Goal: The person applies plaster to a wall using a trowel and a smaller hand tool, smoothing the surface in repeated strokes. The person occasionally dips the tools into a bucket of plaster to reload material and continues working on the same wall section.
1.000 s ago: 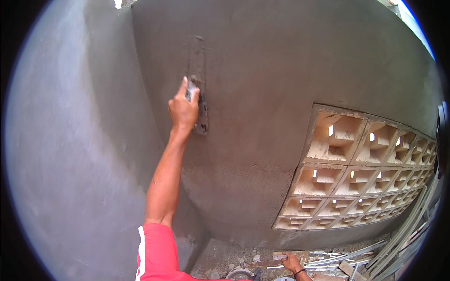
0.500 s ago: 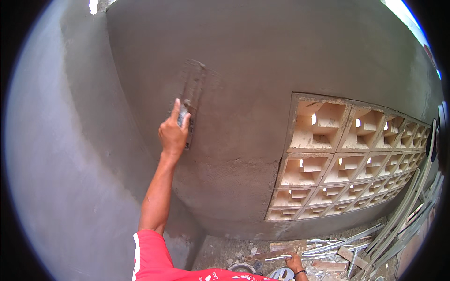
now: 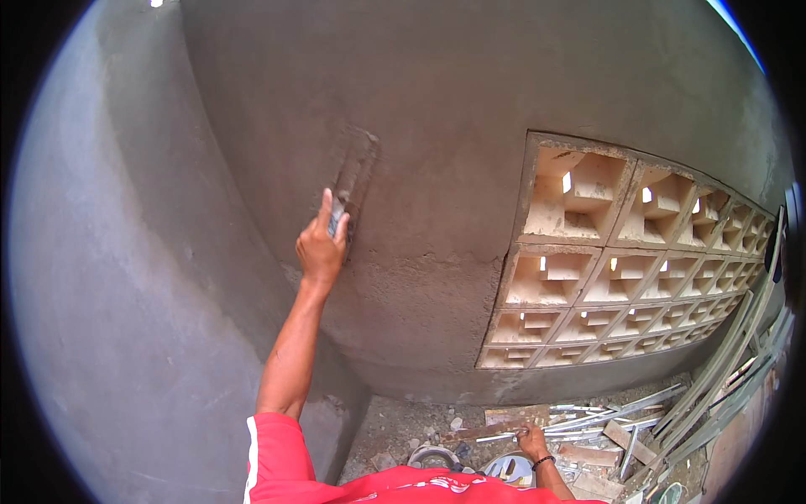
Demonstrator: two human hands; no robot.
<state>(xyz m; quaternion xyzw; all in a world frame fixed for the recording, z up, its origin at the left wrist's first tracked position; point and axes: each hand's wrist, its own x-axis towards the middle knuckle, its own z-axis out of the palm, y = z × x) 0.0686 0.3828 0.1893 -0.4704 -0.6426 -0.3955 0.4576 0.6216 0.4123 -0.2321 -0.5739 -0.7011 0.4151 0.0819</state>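
Rectangular, mortar-smeared metal trowel (image 3: 359,172) lies against the grey plastered wall (image 3: 445,185); left hand (image 3: 320,252) closed round its handle (image 3: 337,216), index finger extended forward, probably to steady its angle. Right hand (image 3: 532,443) low, well apart; cannot tell whether it holds anything.

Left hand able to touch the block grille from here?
Yes, probably: only gray wall lies between the left hand and the block grille, though that hand holds a trowel.
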